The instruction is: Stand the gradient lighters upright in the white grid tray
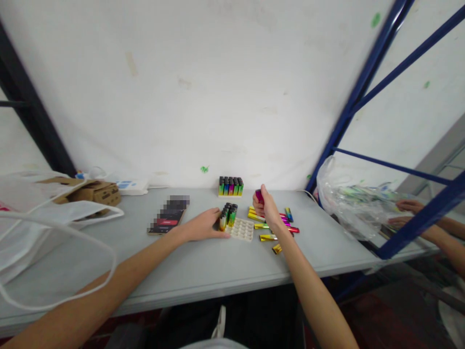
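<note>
My left hand (207, 225) is closed around the left end of a pale holder tray (242, 230) with round sockets. Several green-and-yellow lighters (231, 216) with black tops stand upright in the tray's left part, beside my fingers. The sockets on its right show no lighters. Raised just right of the tray, my right hand (268, 206) is closed on a shiny purple lighter (259, 196), mostly hidden by the fingers. Below and around that hand lie several loose shiny lighters (268, 237) in gold, red, magenta and blue.
A filled block of upright lighters (231, 187) stands near the wall. A phone (169, 215) lies left of my left hand. Farther left are a cardboard box (96, 193) and white bags (39, 237). Blue frame posts (336, 138), a clear plastic bag (348, 206) and another person's hands (410, 207) are at right.
</note>
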The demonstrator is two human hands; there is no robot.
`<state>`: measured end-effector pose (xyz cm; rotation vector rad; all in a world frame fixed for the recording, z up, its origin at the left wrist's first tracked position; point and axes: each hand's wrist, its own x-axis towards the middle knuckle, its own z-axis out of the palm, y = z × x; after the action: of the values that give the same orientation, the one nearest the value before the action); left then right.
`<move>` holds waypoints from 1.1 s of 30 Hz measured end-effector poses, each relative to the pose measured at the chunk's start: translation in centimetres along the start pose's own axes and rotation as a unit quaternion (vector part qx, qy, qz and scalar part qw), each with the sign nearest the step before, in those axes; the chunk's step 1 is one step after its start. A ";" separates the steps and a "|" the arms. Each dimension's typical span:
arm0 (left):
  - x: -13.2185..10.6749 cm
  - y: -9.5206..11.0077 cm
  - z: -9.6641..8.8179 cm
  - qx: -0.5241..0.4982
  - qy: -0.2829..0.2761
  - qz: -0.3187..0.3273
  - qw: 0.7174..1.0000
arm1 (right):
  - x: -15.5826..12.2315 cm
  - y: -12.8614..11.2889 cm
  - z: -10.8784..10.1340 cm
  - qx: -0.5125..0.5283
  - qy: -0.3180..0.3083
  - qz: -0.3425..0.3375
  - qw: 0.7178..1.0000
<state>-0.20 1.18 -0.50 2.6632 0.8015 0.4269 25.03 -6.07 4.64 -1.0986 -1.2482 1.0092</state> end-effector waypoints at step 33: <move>0.3 -1.8 1.3 -0.016 0.027 0.030 0.999 | -0.1 0.4 1.0 -0.045 -0.050 -0.034 0.997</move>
<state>-0.30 2.46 -2.29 2.6621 0.7266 0.5244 24.00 -6.04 4.24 -1.0774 -1.4148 0.9747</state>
